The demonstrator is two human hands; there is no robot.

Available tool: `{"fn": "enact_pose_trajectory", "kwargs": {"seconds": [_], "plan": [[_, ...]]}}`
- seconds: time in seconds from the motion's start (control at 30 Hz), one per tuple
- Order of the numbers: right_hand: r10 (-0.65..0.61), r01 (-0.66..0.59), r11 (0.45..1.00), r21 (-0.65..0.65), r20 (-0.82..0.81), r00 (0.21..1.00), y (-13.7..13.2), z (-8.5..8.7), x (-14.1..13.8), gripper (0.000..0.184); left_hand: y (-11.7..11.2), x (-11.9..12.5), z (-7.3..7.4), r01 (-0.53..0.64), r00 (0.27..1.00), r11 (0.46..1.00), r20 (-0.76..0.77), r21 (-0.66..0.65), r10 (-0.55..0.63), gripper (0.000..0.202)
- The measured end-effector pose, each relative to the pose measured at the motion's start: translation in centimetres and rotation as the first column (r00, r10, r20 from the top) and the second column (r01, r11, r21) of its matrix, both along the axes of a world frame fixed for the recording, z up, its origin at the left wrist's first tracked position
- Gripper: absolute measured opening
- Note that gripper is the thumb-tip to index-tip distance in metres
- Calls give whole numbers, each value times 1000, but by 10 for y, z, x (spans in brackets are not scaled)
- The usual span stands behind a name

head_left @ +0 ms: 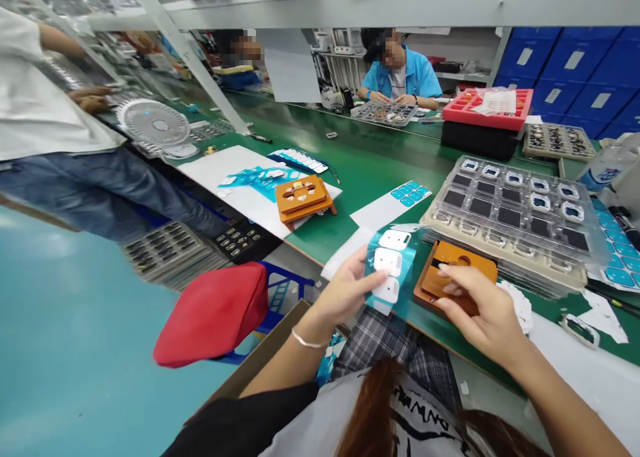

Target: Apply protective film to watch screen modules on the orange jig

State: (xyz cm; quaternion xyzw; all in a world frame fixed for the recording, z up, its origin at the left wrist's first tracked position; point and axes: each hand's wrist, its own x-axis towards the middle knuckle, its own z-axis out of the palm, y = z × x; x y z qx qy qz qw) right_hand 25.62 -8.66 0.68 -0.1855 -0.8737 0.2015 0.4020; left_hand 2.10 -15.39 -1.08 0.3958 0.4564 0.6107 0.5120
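My left hand [345,289] is closed on a teal film strip [393,265] that carries three white rounded pads, held upright at the table's front edge. My right hand [483,310] lies on an orange jig block [453,275] just right of the strip, fingers bent and pressing on its top. I cannot see whether those fingers hold a small part. Behind the jig stands a stack of clear trays [520,213] with dark square parts and white ringed parts.
A second orange jig [303,199] sits on a white sheet [235,177] to the left. A sheet of blue stickers [410,193] lies mid-table. A red stool [213,313], red bin [487,110], white fan [153,123] and co-workers surround the green bench [370,157].
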Motion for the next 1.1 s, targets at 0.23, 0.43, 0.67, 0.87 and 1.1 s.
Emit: {"fn": "enact_pose_trajectory", "kwargs": {"seconds": [0.23,0.43,0.67,0.87,1.1], "plan": [[-37,-19,912,-409,-129,991,-9,-5,-8,16,-12,38,-1,189,949,973,-278,133,-146,45],[-257,223,946,-237,-128,958,-4,-4,-7,17,-7,43,-3,32,836,967,-538,251,112,49],[-247,262,918,299,-87,965,-19,2,-10,21,4,54,-1,102,759,898,-617,427,207,31],[-61,62,998,14,-62,996,-17,0,-14,31,6,56,7,341,705,762,-686,551,180,24],[3,-126,848,-514,-233,973,-12,10,-7,17,-1,39,13,215,643,803,-700,555,312,26]]}}
